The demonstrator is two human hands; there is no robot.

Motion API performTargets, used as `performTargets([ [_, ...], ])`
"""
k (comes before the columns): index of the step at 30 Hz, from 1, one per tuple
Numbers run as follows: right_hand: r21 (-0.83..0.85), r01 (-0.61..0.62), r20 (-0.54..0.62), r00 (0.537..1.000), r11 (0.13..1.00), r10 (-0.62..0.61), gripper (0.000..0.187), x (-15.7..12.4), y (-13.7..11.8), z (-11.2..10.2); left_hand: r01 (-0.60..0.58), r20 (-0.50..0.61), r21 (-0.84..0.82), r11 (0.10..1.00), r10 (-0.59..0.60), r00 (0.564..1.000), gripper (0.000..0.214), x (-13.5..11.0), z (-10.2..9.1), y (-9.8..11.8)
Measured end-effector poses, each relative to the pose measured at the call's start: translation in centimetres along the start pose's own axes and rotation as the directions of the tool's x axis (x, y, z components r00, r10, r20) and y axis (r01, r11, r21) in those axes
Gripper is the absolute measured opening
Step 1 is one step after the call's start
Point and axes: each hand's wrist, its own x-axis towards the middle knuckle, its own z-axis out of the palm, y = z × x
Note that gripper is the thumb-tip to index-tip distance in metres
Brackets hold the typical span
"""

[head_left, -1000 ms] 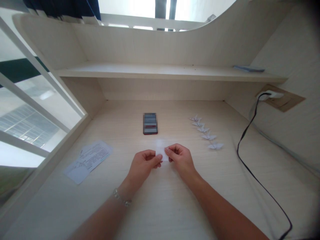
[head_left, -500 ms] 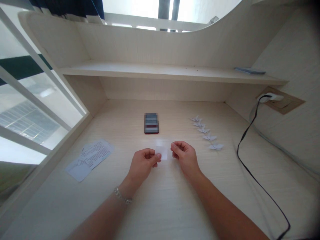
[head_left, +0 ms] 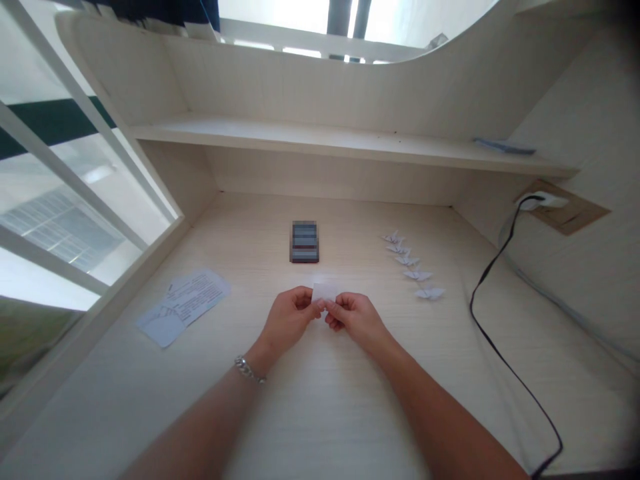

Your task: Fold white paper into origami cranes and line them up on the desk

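A small white square of paper (head_left: 325,291) is held up between my two hands above the desk. My left hand (head_left: 293,317) pinches its lower left part between thumb and fingers. My right hand (head_left: 355,315) grips the lower right part, with the two thumb tips nearly meeting at the bottom edge. The fingers behind the sheet are partly hidden. To the right, several folded white paper cranes (head_left: 417,275) stand in a slanting row. Beyond my hands lies a dark phone-like rectangle (head_left: 305,242), its surface blurred.
Printed paper sheets (head_left: 185,307) lie at the left. A black cable (head_left: 493,340) runs from a wall socket (head_left: 565,207) down the right side of the desk. A shelf (head_left: 320,141) crosses the back, with a thin flat object (head_left: 505,146) on it.
My right hand has moved left and down and has taken hold of the paper, which it was apart from before. The paper now sits slightly higher. The camera view has tilted slightly.
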Motion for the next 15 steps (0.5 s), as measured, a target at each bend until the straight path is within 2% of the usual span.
performTargets([
  [5, -0.035, -0.032, 0.032, 0.999, 0.999, 0.033, 0.035, -0.14, -0.21, -0.28, 0.001, -0.01, -0.023, 1.0, -0.002, 1.0, 0.023, 0.23, -0.1, 0.05],
  [10, -0.064, -0.032, 0.089, 0.995, 0.997, 0.037, 0.033, -0.38, -0.39, -0.4, 0.002, -0.085, -0.048, 0.999, -0.006, 0.996, 0.023, 0.3, -0.32, 0.14],
  [15, 0.04, 0.039, -0.018, 0.999, 0.998, -0.038, 0.025, -0.54, -0.53, -0.05, 0.037, -0.073, -0.046, 0.998, -0.04, 0.997, 0.022, 0.15, -0.55, 0.42],
])
